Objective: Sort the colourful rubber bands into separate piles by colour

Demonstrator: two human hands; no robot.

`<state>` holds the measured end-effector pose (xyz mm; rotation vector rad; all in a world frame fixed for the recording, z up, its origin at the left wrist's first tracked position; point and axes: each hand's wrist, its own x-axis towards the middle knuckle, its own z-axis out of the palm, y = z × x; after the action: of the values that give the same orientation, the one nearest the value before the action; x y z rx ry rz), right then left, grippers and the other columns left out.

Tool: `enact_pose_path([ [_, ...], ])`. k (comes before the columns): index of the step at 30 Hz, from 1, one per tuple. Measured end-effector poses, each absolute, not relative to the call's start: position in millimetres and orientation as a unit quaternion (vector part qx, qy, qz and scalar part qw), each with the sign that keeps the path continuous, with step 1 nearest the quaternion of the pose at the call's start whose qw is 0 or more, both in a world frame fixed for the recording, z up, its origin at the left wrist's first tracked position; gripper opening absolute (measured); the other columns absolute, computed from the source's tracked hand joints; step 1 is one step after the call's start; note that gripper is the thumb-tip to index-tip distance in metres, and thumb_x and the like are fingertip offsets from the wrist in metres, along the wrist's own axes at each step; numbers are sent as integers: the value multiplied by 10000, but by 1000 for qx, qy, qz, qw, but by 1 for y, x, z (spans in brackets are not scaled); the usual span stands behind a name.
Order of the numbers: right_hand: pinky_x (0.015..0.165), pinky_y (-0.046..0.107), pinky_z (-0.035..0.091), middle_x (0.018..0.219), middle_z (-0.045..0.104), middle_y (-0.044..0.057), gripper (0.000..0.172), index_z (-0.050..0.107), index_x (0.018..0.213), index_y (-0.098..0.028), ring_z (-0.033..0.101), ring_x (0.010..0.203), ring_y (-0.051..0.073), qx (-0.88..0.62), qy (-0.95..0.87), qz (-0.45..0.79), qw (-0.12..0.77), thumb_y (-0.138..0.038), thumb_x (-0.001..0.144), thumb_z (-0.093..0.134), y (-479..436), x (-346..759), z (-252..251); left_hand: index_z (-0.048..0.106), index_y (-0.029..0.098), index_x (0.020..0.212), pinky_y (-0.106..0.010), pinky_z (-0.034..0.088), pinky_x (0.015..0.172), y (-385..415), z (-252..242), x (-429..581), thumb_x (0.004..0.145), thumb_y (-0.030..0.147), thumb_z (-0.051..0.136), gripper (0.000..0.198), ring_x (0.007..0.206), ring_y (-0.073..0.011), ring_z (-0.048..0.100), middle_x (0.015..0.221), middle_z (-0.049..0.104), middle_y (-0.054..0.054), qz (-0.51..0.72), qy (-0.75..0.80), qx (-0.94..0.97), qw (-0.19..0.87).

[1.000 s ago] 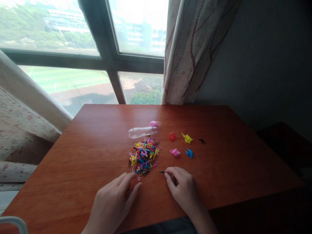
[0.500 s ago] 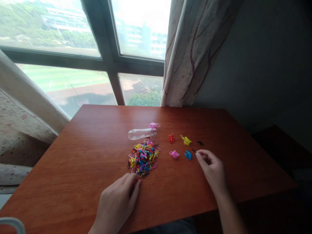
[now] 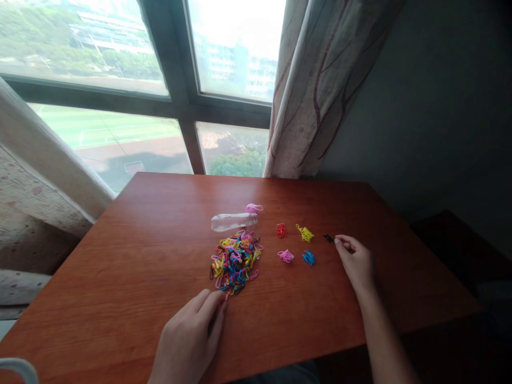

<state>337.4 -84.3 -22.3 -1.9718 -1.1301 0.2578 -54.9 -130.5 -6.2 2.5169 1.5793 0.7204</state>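
Note:
A heap of small coloured pin-shaped loops [image 3: 236,261] lies mid-table. At its near edge my left hand [image 3: 192,328] is closed, its thumb and forefinger pinching a pinkish-red loop [image 3: 227,296]. To the right are small single-colour piles: red loops [image 3: 281,230], yellow loops [image 3: 305,233], pink loops [image 3: 286,256] and blue loops [image 3: 309,258]. My right hand [image 3: 356,261] is pinched shut at the small group of black loops [image 3: 328,238]. A dark loop shows at its fingertips, touching or almost touching that group.
A clear plastic bottle [image 3: 232,222] lies on its side behind the heap, with a pink cap [image 3: 253,208] by its mouth. The wooden table [image 3: 120,266] reaches back to a window [image 3: 236,144] and curtain [image 3: 300,106]. A white curved object [image 3: 18,365] shows at lower left.
My right hand has moved right and slightly away from me, carrying the dark loop to the black group. My left hand has drawn slightly back from the heap with a pinkish-red loop.

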Motion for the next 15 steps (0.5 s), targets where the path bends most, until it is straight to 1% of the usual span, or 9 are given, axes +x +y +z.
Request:
enact_pose_path([
  [2,596,276,488,762,714,90,451,728,970,-133,646,665,207,-776,-450,112,428,-527,825,562,-89,326,-20,626,255,941,-248,473,576,-132,-5,-56,976,299,423,211,668,-155,675,787,676,12,239,518,820,47],
  [4,598,273,496,769,714,80,423,726,965,-141,644,661,199,-761,-458,129,442,-514,845,567,-96,305,-17,632,256,949,-241,478,576,-134,-3,-56,974,304,428,211,669,-153,675,784,673,10,241,523,816,52],
  [8,604,265,504,775,711,60,297,717,913,-174,651,677,193,-719,-507,165,445,-432,897,572,-118,244,-15,637,259,948,-235,486,577,-135,0,-57,975,320,444,204,669,-148,680,791,668,13,240,526,813,74],
  [11,628,262,498,806,713,51,216,705,909,-203,650,673,178,-653,-601,190,419,-311,937,520,-133,200,-15,640,259,938,-225,495,581,-134,-2,-59,980,323,447,208,668,-141,683,799,669,15,244,522,813,87],
  [15,667,258,461,793,694,27,179,676,922,-215,640,708,170,-601,-678,195,376,-173,915,502,-142,169,-14,646,263,931,-218,501,598,-132,-4,-62,979,323,459,202,679,-139,688,810,678,19,248,515,816,89],
])
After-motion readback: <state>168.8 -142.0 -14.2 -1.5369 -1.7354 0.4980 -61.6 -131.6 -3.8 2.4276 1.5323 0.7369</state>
